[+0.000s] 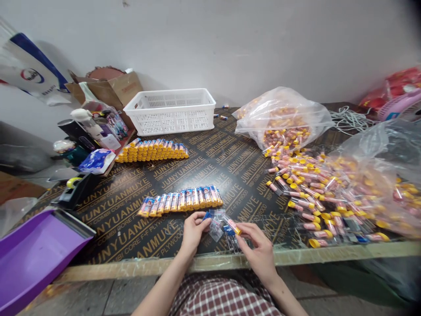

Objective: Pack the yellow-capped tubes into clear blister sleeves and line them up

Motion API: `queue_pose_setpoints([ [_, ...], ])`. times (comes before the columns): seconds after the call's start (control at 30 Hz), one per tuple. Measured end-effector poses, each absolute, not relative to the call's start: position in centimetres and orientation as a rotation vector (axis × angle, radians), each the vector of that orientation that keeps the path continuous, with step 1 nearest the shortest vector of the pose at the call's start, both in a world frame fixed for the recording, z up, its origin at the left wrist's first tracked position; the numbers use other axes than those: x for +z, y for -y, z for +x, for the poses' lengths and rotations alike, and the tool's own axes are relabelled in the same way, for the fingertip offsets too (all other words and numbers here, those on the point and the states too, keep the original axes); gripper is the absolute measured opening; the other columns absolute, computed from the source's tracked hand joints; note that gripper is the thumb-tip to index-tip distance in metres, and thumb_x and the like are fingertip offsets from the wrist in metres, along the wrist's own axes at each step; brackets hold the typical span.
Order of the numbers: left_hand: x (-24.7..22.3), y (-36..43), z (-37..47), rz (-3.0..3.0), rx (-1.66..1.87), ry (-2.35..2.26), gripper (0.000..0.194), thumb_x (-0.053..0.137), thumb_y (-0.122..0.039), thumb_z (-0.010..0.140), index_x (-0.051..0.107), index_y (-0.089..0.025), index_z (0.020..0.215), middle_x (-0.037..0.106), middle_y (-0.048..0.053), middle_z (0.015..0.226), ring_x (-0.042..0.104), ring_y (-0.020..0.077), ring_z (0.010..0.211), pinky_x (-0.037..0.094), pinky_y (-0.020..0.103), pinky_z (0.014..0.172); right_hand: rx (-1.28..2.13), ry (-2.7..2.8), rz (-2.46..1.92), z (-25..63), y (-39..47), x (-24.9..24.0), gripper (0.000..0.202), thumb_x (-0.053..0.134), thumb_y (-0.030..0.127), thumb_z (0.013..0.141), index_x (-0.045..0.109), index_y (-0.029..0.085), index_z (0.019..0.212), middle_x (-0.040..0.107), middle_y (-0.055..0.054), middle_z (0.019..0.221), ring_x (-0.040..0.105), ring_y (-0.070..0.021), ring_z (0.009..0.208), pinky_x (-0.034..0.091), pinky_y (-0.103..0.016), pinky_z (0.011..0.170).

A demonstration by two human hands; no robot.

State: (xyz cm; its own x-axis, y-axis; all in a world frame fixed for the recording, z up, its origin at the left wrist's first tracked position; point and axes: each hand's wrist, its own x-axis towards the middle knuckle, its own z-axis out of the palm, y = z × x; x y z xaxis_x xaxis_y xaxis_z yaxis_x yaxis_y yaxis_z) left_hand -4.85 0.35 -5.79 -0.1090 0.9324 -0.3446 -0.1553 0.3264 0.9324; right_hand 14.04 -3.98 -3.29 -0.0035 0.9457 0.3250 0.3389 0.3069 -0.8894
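Observation:
Near the table's front edge, my right hand (pixel 258 248) is closed on a small tube (pixel 232 224) with a pink label and a yellow cap, gripped by the cap end. Opposite it, my left hand (pixel 193 230) pinches a small blue piece (pixel 207 216), its exact kind unclear. Between the hands lie small clear plastic pieces (pixel 216 230) and a few blue and white bits partly hidden by the tube. Just behind them lies a row of blue-labelled tubes (pixel 180 201), side by side. Farther back left is a layered stack of similar tubes (pixel 153 151), yellow ends facing me.
Loose yellow-capped tubes (pixel 309 193) spill from a clear plastic bag (pixel 283 105) on the right. A white perforated basket (pixel 174 120) stands at the back. At left are a purple dustpan (pixel 42 254), a tape dispenser (pixel 74 191) and a cardboard box (pixel 123 90).

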Motion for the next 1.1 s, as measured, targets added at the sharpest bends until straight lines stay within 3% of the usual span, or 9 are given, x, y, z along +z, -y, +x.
queue_pose_setpoints([
  [0.2,-5.1,-0.4,-4.9,0.465,1.135,-1.283,0.037,0.081,-0.038,0.048,0.062,-0.012,0.064,0.062,0.001,0.061,0.056,0.0091,0.054,0.047,0.02,0.052,0.689,1.579,-1.227,13.7,4.2,-3.5,0.024,0.057,0.016,0.081,0.067,0.024,0.101,0.062,-0.008,0.099,0.062,-0.0206,0.09,0.056,-0.032,0.074],
  [0.53,-4.9,-0.5,-4.9,0.358,1.238,-1.328,0.039,0.081,-0.043,0.047,0.059,-0.012,0.058,0.057,-0.002,0.055,0.055,0.0089,0.054,0.045,0.019,0.051,0.614,1.657,-1.215,13.0,4.8,-3.7,0.029,0.056,0.016,0.081,0.066,0.026,0.106,0.063,-0.007,0.097,0.062,-0.0211,0.09,0.054,-0.036,0.081],
  [0.73,-4.5,0.0,-3.9,0.453,1.206,-1.178,0.036,0.079,-0.038,0.055,0.06,-0.013,0.073,0.063,0.0,0.067,0.058,0.0095,0.059,0.049,0.021,0.056,0.73,1.718,-1.17,12.5,4.9,-3.8,0.032,0.05,0.016,0.084,0.064,0.028,0.111,0.061,-0.007,0.105,0.06,-0.021,0.098,0.051,-0.037,0.087],
  [0.83,-3.9,0.2,-3.7,0.453,1.169,-1.065,0.043,0.081,-0.031,0.055,0.059,-0.014,0.088,0.067,0.002,0.071,0.061,0.0116,0.061,0.051,0.024,0.062,0.825,1.695,-1.153,12.5,4.8,-3.8,0.033,0.045,0.015,0.086,0.063,0.027,0.11,0.06,-0.006,0.101,0.06,-0.0192,0.093,0.053,-0.032,0.08],
  [0.97,-3.0,0.5,-3.5,0.503,1.028,-0.955,0.046,0.081,-0.027,0.055,0.061,-0.011,0.093,0.069,0.008,0.079,0.063,0.0151,0.066,0.051,0.028,0.067,0.864,1.653,-1.168,12.7,4.3,-4.3,0.044,0.048,0.011,0.08,0.053,0.028,0.121,0.055,-0.006,0.102,0.06,-0.0174,0.088,0.054,-0.031,0.076],
  [1.1,-2.1,1.1,-2.9,0.589,0.907,-0.948,0.034,0.078,-0.035,0.059,0.065,-0.007,0.074,0.067,0.008,0.067,0.06,0.0133,0.058,0.049,0.025,0.059,0.832,1.665,-1.103,13.0,3.7,-4.2,0.074,0.051,0.006,0.069,0.031,0.03,0.137,0.036,-0.009,0.133,0.054,-0.021,0.107,0.051,-0.037,0.087],
])
